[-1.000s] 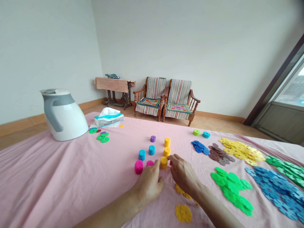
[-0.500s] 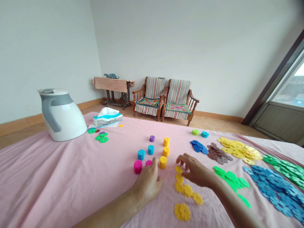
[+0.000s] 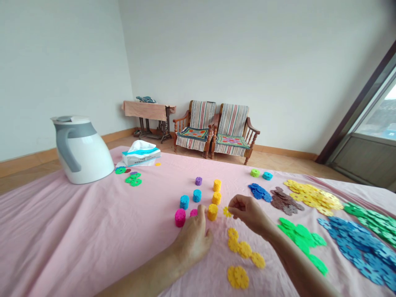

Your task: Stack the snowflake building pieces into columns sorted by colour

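Both forearms, bare, enter from the lower edge & converge near ctr. L hand [image 3: 192,237]: back of hand up, index finger pointing fwd btw. the small pink stack [image 3: 193,213] & the front yellow stack [image 3: 212,213], thumb lower & to the R; whether it grips anything, cannot tell, as the hand hides its own underside. R hand [image 3: 252,214]: wrist bent inward, knuckles raised, thumb & index pinching one yellow disc [image 3: 227,212] by its edge. Disc is tilted, just R of the front yellow stack & apart from it.

Discs: thin, flat, plastic-looking, w/ notched, flower-like rims. Stacked, they form short ribbed cylinders: two more yellow stacks [image 3: 216,198] in line behind the front one; to the L, a tall pink stack [image 3: 180,218], two light-blue stacks [image 3: 184,202] & a small purple stack [image 3: 198,181]. Loose yellow discs [image 3: 245,249] lie flat, partly overlapping, nr. the R wrist. Far R, discs heap in scaly layers by colour, incl. a bright-green pile [image 3: 301,237], a blue pile [image 3: 361,247] & a brown pile [image 3: 286,202]. All rest on pink cloth [image 3: 139,235], soft, matte, creased.

Far L: jug [image 3: 89,154], smooth, glossy white body w/ grey collar & handle; tissue box [image 3: 142,157], rectangular carton, white tissue puffed from top.
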A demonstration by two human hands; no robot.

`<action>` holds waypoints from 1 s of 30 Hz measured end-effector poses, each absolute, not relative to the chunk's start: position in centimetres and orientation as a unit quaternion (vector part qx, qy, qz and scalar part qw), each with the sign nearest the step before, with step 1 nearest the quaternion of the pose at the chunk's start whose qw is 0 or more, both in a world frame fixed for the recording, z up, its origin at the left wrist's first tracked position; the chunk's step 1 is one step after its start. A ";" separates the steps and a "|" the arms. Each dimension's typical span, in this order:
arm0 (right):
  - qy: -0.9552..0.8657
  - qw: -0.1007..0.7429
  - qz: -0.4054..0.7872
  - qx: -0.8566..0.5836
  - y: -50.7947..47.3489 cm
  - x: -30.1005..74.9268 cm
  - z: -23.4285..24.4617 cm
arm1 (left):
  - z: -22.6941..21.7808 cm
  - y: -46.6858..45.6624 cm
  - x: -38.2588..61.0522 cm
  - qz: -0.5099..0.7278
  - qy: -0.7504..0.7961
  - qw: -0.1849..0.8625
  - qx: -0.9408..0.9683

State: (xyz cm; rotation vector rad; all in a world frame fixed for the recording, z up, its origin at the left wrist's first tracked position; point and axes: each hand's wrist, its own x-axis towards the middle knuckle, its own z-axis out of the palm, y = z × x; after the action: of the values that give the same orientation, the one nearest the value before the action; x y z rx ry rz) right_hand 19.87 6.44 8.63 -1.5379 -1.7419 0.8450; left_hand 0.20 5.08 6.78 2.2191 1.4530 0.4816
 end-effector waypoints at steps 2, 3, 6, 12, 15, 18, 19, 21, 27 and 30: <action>-0.599 0.388 0.398 -0.576 6.6 18.8 8.7 | 6.8 5.0 0.1 0.181 0.522 0.229 0.802; -0.573 0.406 0.431 -0.567 6.7 18.3 8.7 | 6.8 5.0 0.1 0.183 0.520 0.232 0.802; -0.518 0.436 0.498 -0.542 7.1 17.1 8.8 | 6.7 5.0 0.1 0.193 0.514 0.230 0.804; -0.468 0.450 0.513 -0.561 8.6 16.7 9.1 | 6.5 5.0 0.0 0.192 0.511 0.235 0.804; -0.488 0.443 0.500 -0.562 8.5 16.5 9.3 | 6.4 4.9 0.0 0.192 0.513 0.231 0.804; -0.513 0.439 0.482 -0.558 8.0 16.4 9.2 | 6.3 5.0 0.0 0.194 0.509 0.235 0.805; -0.518 0.439 0.473 -0.562 8.0 16.4 9.1 | 6.3 5.0 0.0 0.197 0.506 0.239 0.805; -0.524 0.438 0.453 -0.573 8.0 16.4 8.6 | 6.3 5.1 -0.1 0.204 0.500 0.245 0.806; -0.541 0.427 0.425 -0.587 8.5 16.4 7.6 | 6.3 5.2 -0.1 0.200 0.502 0.247 0.805; -0.550 0.415 0.421 -0.590 8.4 16.3 7.8 | 6.5 5.1 -0.1 0.200 0.503 0.246 0.804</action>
State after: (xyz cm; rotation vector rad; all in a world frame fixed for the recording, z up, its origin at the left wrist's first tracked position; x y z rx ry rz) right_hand 16.28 8.38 7.80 -1.4816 -1.3826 1.0586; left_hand -0.06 5.11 6.46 2.1927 1.3720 0.5457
